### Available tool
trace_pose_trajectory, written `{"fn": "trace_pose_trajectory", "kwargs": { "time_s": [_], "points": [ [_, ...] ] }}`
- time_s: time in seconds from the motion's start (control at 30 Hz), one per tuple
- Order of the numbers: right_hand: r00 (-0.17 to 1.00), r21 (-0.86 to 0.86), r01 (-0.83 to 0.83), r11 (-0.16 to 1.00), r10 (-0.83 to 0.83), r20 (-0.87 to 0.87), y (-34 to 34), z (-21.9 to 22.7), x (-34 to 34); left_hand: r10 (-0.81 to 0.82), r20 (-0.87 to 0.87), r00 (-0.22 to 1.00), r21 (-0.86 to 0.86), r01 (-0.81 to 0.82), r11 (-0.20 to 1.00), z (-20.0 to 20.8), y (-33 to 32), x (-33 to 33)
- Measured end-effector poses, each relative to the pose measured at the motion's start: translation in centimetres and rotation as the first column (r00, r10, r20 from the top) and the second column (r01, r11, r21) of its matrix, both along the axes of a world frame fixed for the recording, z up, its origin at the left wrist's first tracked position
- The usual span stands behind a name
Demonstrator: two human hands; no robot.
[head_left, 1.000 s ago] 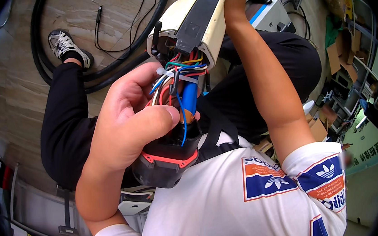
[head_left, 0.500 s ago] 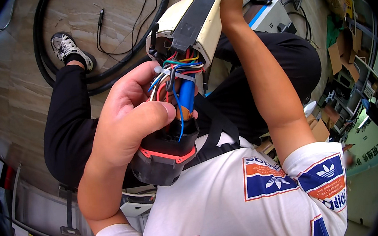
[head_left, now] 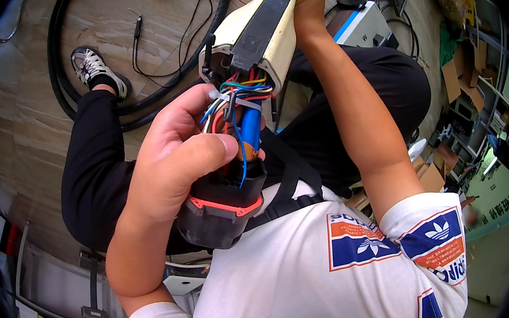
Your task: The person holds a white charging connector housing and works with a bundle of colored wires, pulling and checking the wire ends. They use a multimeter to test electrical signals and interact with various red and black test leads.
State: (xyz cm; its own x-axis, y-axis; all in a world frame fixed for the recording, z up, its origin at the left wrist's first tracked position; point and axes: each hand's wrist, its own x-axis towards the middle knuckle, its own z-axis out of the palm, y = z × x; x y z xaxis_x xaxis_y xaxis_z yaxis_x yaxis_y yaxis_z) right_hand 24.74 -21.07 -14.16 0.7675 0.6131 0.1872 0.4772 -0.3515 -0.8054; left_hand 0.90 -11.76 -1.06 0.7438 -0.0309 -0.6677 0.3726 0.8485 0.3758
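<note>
Housing (head_left: pixel 282 55): cream, rigid, apparently moulded plastic; smooth, low sheen, lightly scuffed. Inlaid strip (head_left: pixel 261 26): black, matt, plastic in appearance. Connector head (head_left: pixel 212 225): black plastic, matt with dull highlights. Gasket (head_left: pixel 225 207): red, smooth, rubber-like. Wires (head_left: pixel 254 90): smooth coloured plastic insulation. Sleeve (head_left: pixel 251 125): blue, smooth, slightly glossy. Cable tie (head_left: pixel 248 104): translucent white plastic.

From where I stand, the thick cable (head_left: pixel 62 85) reads as black rubber, satin. Floor (head_left: pixel 23 114): smooth, veined, faintly shiny; tile or board, I cannot tell. Shirt (head_left: pixel 277 267): soft white cloth, matt, with flat printed patches. Trousers (head_left: pixel 375 77): matt black cloth. Strap (head_left: pixel 292 170): black woven webbing. Boxes (head_left: pixel 431 180): plain brown cardboard, matt.
</note>
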Motion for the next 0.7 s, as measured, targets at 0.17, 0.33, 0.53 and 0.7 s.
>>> {"fn": "trace_pose_trajectory", "kwargs": {
  "time_s": [0.17, 0.33, 0.53, 0.7],
  "points": [
    [0.989, -0.043, 0.019, 0.999, -0.025, -0.144, 0.2, 1.2, -0.3, 0.015, 0.004, 1.0, -0.035, -0.015, 0.999, 0.3, 0.1, 0.2],
    [0.999, -0.019, 0.001, 1.0, -0.001, 0.041, 0.2, 1.0, -0.3, 0.024, 0.015, 1.0, -0.044, -0.023, 0.999, 0.3, 0.3, 0.3],
    [0.984, 0.094, -0.051, 0.994, 0.034, 0.175, 0.3, 1.4, -0.3, 0.022, 0.015, 1.0, -0.041, -0.021, 0.999, 0.6, 0.9, 0.5],
    [0.932, 0.232, -0.138, 0.963, 0.047, 0.36, 0.0, -1.6, 0.9, 0.039, 0.018, 0.999, -0.045, -0.038, 0.998, 0.8, 1.0, 0.2]
  ]
}}
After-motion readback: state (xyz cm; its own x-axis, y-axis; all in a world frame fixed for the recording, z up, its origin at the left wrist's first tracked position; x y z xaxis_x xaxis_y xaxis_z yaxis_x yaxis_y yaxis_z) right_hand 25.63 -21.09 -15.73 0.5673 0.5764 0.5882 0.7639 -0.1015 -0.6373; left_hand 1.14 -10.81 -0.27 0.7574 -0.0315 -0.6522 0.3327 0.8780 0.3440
